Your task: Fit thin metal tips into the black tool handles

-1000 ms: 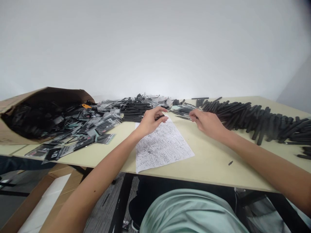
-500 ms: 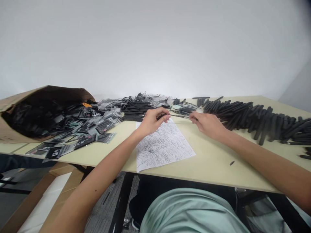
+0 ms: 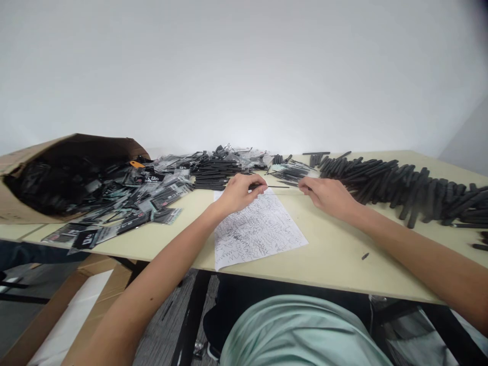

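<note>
My left hand (image 3: 244, 190) is closed in a pinch above the top of the scribbled paper (image 3: 259, 229). A thin dark rod (image 3: 280, 187), like a pen refill, points out of it to the right. My right hand (image 3: 324, 193) is also pinched, a short way to the right. From its fingertips a second thin, pointed dark piece (image 3: 287, 183) reaches left, though its held end is hidden. Just behind lies a bundle of thin dark rods (image 3: 292, 172). Black pen-like sticks (image 3: 215, 174) are stacked behind my left hand.
A long heap of black tubes (image 3: 400, 183) runs along the right. At left, an open cardboard box (image 3: 38, 152) lies tipped, with plastic packets (image 3: 152, 193) spilling out. A small dark piece (image 3: 365, 256) lies near the front edge. Another cardboard box (image 3: 95, 284) stands below the table.
A dark line spanned both hands before. Now two separate thin pieces show, one from each hand, with their ends side by side in the gap. The hands have barely moved.
</note>
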A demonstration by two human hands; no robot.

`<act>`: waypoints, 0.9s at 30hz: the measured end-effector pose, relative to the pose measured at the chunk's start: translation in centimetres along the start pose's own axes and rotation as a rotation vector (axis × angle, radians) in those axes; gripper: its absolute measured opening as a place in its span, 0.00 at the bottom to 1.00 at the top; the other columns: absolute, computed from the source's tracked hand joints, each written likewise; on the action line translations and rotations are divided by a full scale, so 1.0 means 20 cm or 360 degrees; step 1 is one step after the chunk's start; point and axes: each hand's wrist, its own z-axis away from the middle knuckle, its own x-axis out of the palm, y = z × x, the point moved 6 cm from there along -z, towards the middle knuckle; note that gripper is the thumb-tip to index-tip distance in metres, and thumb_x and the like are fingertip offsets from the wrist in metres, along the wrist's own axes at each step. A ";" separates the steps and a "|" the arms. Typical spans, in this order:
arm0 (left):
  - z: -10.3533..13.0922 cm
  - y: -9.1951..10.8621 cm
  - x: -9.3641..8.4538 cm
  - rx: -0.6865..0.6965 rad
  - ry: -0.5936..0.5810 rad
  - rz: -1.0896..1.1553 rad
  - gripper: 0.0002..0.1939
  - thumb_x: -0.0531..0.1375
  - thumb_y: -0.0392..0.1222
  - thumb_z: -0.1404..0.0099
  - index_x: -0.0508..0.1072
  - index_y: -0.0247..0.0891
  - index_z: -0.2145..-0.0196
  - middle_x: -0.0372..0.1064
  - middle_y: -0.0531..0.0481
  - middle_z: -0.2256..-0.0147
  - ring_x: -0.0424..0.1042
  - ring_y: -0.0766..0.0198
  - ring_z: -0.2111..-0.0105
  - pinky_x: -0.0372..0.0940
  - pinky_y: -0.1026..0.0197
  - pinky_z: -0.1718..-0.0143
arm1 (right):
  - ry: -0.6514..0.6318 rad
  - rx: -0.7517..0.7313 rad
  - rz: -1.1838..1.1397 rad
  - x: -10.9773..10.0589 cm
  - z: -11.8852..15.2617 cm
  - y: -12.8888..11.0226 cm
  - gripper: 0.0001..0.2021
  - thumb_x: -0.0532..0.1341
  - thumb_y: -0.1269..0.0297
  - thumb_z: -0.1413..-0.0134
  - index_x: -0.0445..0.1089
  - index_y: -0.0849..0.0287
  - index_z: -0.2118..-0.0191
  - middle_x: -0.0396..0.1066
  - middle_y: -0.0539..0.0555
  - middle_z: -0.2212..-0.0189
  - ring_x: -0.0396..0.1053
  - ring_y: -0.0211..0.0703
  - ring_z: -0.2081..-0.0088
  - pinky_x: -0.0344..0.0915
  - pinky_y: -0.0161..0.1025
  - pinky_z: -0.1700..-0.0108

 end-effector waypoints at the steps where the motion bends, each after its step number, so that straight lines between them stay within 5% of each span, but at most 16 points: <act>1: 0.00 0.00 0.00 -0.0001 -0.0035 -0.0050 0.08 0.59 0.44 0.29 0.77 0.39 0.60 0.79 0.52 0.68 0.76 0.65 0.70 0.66 0.63 0.65 | 0.0003 -0.0004 -0.0003 0.00 0.00 0.00 0.10 0.52 0.69 0.36 0.70 0.56 0.57 0.77 0.55 0.68 0.69 0.43 0.71 0.53 0.36 0.69; 9: 0.00 -0.01 0.02 0.0082 -0.0105 -0.0136 0.08 0.61 0.45 0.30 0.78 0.42 0.58 0.80 0.51 0.60 0.78 0.61 0.60 0.66 0.61 0.61 | 0.0035 -0.0107 -0.0049 0.00 0.01 -0.03 0.09 0.52 0.70 0.35 0.69 0.56 0.57 0.78 0.54 0.64 0.72 0.44 0.69 0.56 0.36 0.68; 20: 0.01 0.03 0.02 0.0132 -0.0193 0.0025 0.08 0.61 0.45 0.30 0.76 0.38 0.59 0.79 0.50 0.66 0.75 0.65 0.68 0.63 0.63 0.68 | 0.0124 -0.0170 -0.0128 -0.01 0.02 -0.05 0.11 0.50 0.70 0.34 0.70 0.56 0.57 0.77 0.53 0.65 0.72 0.42 0.69 0.57 0.35 0.69; 27: 0.01 0.07 0.07 0.0167 -0.0256 -0.0003 0.10 0.60 0.47 0.30 0.75 0.38 0.58 0.75 0.51 0.69 0.72 0.65 0.70 0.62 0.63 0.66 | -0.0025 -0.0266 -0.0080 0.00 0.02 -0.16 0.14 0.48 0.69 0.32 0.71 0.58 0.55 0.77 0.55 0.67 0.70 0.42 0.72 0.54 0.37 0.69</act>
